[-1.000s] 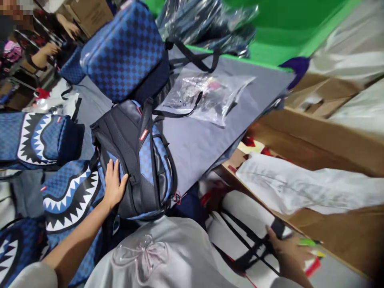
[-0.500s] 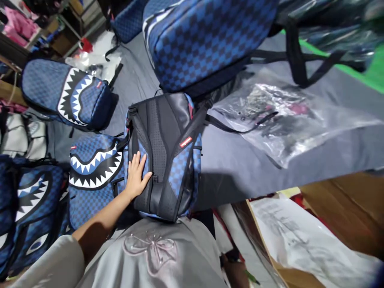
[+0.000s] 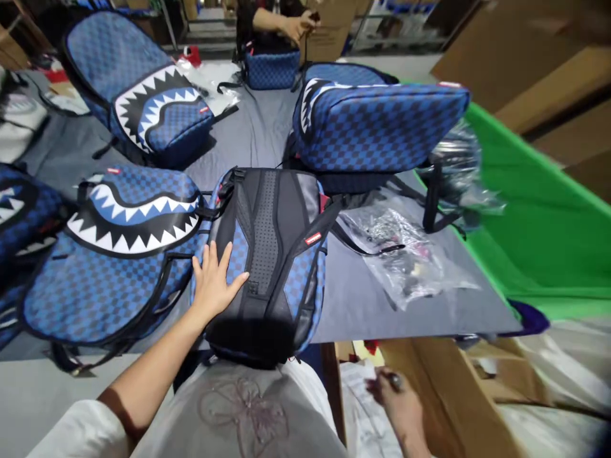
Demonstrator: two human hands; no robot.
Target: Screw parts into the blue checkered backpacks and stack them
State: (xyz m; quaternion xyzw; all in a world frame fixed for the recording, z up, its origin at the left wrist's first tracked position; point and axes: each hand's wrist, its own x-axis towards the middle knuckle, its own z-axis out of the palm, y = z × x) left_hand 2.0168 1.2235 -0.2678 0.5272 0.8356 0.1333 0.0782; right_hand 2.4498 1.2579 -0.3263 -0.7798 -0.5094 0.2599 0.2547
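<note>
A backpack (image 3: 263, 222) in blue-and-black check lies back side up in front of me, showing its black padded panel and straps. My left hand (image 3: 213, 283) rests open on its left side, fingers spread. At the lower right, my right hand (image 3: 400, 401) is over a cardboard box (image 3: 429, 375) beside white plastic wrapping (image 3: 363, 404). Motion smears its fingers, and a small dark round spot shows at them. Left of the backpack lies another checked backpack (image 3: 109, 286) with a shark-mouth print.
More checked backpacks (image 3: 382, 127) stand farther back on the grey-covered table (image 3: 382, 321). A clear plastic bag (image 3: 405, 261) lies to the right, before a green sheet (image 3: 539, 248). Across the table, another person's hand (image 3: 298, 27) is above a small checked bag (image 3: 273, 69).
My view has tilted up and levelled, showing more of the far side and the other person. My right hand now shows clearly over the box. My left hand stays on the backpack.
</note>
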